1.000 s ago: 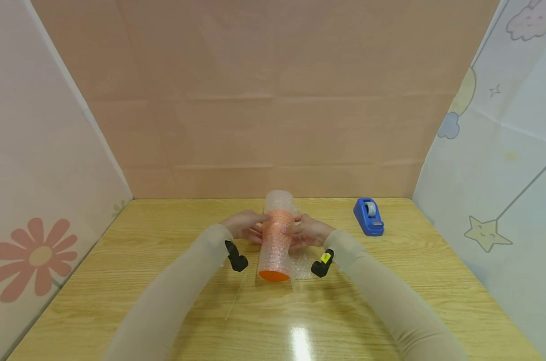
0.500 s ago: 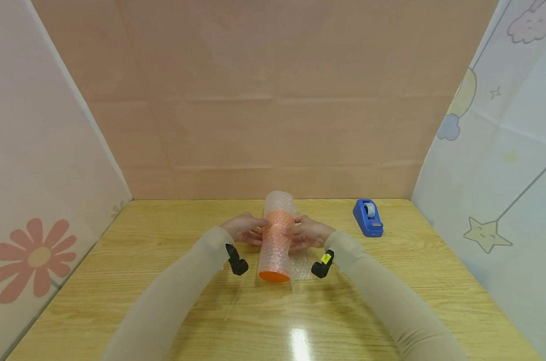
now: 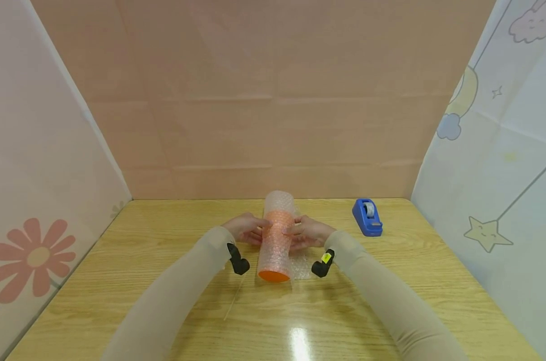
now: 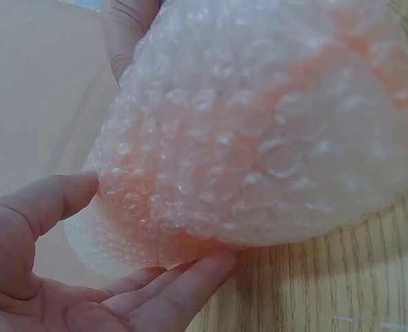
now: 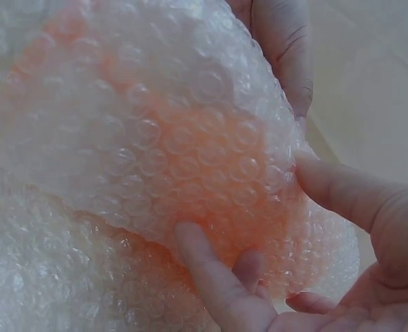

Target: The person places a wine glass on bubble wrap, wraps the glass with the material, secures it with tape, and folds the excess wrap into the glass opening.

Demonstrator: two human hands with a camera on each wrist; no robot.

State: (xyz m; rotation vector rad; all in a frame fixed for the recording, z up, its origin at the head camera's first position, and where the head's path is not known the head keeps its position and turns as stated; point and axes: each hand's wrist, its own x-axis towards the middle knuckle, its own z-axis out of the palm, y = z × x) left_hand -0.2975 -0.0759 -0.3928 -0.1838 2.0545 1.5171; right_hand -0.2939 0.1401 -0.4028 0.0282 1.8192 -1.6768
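An orange cylinder rolled in clear bubble wrap (image 3: 275, 255) lies on the table with its long side pointing away from me. Its orange end faces me, and what exactly the orange item is stays hidden under the wrap. My left hand (image 3: 245, 227) grips the roll from the left, thumb on its side and fingers (image 4: 190, 290) under its lower edge. From the right, my right hand (image 3: 311, 231) holds it too, with the thumb high and the other fingers (image 5: 211, 270) against the wrap lower down. A loose flap of bubble wrap (image 3: 301, 265) spreads flat beside the roll on the right.
A blue tape dispenser (image 3: 368, 217) with a roll of clear tape stands at the back right of the wooden table (image 3: 164, 220). A thin pale strip (image 3: 233, 301) lies left of the roll. Papered walls enclose the back and both sides.
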